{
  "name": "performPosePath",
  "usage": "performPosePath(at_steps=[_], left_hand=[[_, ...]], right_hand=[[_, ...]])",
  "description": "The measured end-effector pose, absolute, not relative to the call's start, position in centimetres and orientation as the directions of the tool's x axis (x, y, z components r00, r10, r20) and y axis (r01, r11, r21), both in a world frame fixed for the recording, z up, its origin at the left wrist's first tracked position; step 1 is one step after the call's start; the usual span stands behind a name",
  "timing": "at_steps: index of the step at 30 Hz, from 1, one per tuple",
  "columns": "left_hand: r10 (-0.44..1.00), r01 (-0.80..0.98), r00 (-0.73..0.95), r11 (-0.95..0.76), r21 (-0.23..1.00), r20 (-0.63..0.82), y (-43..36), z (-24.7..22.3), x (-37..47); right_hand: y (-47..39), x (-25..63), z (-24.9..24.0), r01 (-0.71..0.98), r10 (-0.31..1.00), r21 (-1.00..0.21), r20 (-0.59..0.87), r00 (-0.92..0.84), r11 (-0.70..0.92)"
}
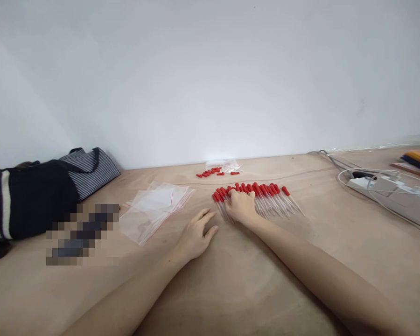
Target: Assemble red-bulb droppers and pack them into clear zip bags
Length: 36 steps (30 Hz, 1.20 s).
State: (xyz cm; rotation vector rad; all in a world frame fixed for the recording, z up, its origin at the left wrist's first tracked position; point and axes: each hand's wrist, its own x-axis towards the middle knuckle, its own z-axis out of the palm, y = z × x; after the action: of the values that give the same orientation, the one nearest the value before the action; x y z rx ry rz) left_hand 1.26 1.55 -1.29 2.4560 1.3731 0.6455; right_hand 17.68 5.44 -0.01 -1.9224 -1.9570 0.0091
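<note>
Droppers with red rubber bulbs and clear stems [266,193] lie side by side in a row on the wooden table, bulbs pointing away from me. My right hand [241,204] reaches over the left part of that row, its fingers curled down onto a dropper among the bulbs; the fingertips are partly hidden. Left of the row, my left hand [198,234] rests on the table with thumb and fingers apart, holding nothing. Beside it on the left lies a loose stack of clear zip bags [157,205] with red seal lines.
Behind the row are loose red bulbs [210,171] and a clear bag with glass stems [224,165]. On the right lie a white power strip [388,193] with cables and some colored items [418,161]. At left sits a dark striped fabric bag [42,196], near a blurred-out object [84,233].
</note>
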Motion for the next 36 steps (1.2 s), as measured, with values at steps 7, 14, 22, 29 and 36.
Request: performPosePath(at_steps=[7,14,22,29,36], left_hand=[[0.893,0.806,0.435,-0.444,0.392,0.117,1.3,-1.3,2.8],[0.931,0.865,0.364,-0.343,0.367,0.014,2.2,-0.7,6.4],[0.853,0.813,0.520,-0.510,0.281,0.043,3.7,-0.7,7.9],[0.793,0.765,0.609,-0.589,0.261,0.006,5.2,-0.9,7.9],[0.794,0.770,0.608,-0.590,0.243,0.000,6.6,-0.9,7.7]], right_hand=[[1.9,23.0,-0.8,0.847,0.798,-0.165,0.464,-0.386,0.505],[1.2,30.7,-3.1,0.943,0.832,0.061,0.455,-0.317,0.327],[2.5,30.8,-3.9,0.986,0.960,-0.114,0.266,-0.091,0.125],[3.7,28.9,-3.4,0.981,0.961,-0.110,0.245,-0.127,0.158],[4.6,28.0,-3.4,0.980,0.962,-0.122,0.242,-0.124,0.157]])
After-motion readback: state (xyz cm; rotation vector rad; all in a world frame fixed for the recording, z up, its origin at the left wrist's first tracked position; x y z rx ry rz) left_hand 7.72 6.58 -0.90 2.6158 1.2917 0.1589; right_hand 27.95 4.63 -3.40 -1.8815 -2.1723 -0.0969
